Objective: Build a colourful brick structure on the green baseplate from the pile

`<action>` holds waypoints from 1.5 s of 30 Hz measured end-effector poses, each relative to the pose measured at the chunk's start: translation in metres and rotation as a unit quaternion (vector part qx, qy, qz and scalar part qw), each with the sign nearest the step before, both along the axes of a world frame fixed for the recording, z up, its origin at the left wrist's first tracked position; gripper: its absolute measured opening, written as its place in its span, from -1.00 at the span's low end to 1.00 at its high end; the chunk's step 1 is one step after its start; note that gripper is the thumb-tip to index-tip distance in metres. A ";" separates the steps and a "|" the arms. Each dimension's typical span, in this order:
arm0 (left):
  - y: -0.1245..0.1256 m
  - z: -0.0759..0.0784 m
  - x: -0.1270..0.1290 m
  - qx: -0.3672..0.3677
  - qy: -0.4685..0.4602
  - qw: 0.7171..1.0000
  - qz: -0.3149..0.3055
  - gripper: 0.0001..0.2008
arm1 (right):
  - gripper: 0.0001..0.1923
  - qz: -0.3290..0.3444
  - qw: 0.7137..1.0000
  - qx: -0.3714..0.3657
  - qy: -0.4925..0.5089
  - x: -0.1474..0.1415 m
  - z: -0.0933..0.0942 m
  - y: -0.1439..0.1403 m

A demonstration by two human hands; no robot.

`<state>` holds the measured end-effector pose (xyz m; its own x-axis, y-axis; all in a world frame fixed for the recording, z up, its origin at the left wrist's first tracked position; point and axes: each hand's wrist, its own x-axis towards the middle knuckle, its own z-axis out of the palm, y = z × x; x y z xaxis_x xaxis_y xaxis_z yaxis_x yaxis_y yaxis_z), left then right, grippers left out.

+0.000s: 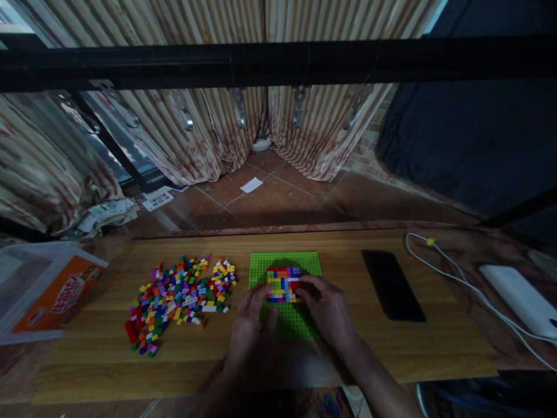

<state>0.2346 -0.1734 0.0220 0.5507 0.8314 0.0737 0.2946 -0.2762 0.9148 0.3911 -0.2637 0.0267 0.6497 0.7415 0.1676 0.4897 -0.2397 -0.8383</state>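
Note:
A green studded baseplate [256,264] lies on the wooden table. Over its middle is a multicoloured block of toy building bricks [282,284], made of short rows in red, orange, purple, yellow, blue and white. My left hand [250,319] has its fingers closed against the block's left side. From the right, my right hand [328,310] pinches the block's right edge between thumb and fingers. Whether the block is pressed onto the plate or lifted slightly cannot be made out. The right fingertips are partly hidden.
Loose coloured bricks [174,296] lie heaped on the table's left side. Beyond them is a clear plastic box [26,261] with an orange label. A black phone-like slab [394,284] rests at right, near a white cable [461,281] and white power bank-like device [517,296].

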 end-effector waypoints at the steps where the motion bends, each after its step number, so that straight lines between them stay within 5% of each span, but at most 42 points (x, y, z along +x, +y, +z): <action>1: -0.002 -0.003 0.001 0.050 0.010 0.999 0.000 -0.64 | -0.86 -0.004 1.000 0.000 0.010 0.000 0.000 0.000; 6: -0.012 -0.010 0.008 0.284 0.097 0.953 -0.046 -0.59 | -0.76 -0.033 0.995 0.003 0.095 0.000 -0.002 -0.003; 14: -0.019 -0.011 0.024 0.393 0.154 0.905 -0.052 -0.52 | -0.63 -0.095 0.968 0.045 0.227 0.002 -0.017 -0.001; 22: -0.025 -0.015 0.028 0.422 0.222 0.877 -0.065 -0.47 | -0.61 -0.099 0.958 0.047 0.267 0.002 -0.016 0.009; 45: -0.032 -0.008 0.033 0.368 0.270 0.886 -0.082 -0.48 | -0.65 -0.090 0.974 0.025 0.207 -0.001 -0.010 0.009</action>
<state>0.2672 -0.2054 0.0136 0.7804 0.5724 0.2518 0.5344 -0.8196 0.2066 0.3900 -0.2551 0.0171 0.7875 0.6075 -0.1043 0.0603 -0.2444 -0.9678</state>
